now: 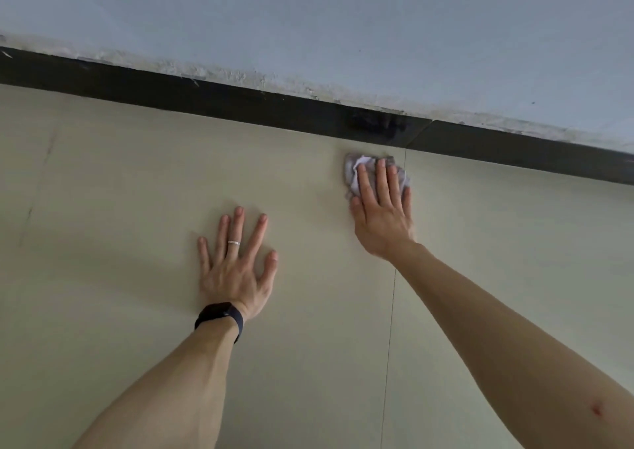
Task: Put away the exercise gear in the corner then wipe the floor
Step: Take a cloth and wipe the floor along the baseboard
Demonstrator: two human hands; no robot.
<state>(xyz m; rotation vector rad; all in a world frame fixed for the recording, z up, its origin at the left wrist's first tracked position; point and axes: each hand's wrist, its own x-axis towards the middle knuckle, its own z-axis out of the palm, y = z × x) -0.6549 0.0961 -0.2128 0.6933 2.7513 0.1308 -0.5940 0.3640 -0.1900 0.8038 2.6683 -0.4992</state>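
Observation:
A crumpled pale grey cloth [355, 170] lies on the beige tiled floor [120, 191], close to the black skirting. My right hand [382, 212] presses flat on the cloth with straight fingers, covering most of it. My left hand [236, 266] rests flat on the bare floor to the left and nearer me, fingers spread, a ring on one finger and a dark band on the wrist. No exercise gear is in view.
A black skirting board [240, 102] runs along the foot of a pale blue-grey wall [308, 19] just beyond the cloth. A thin tile joint [391, 311] runs towards me under my right forearm.

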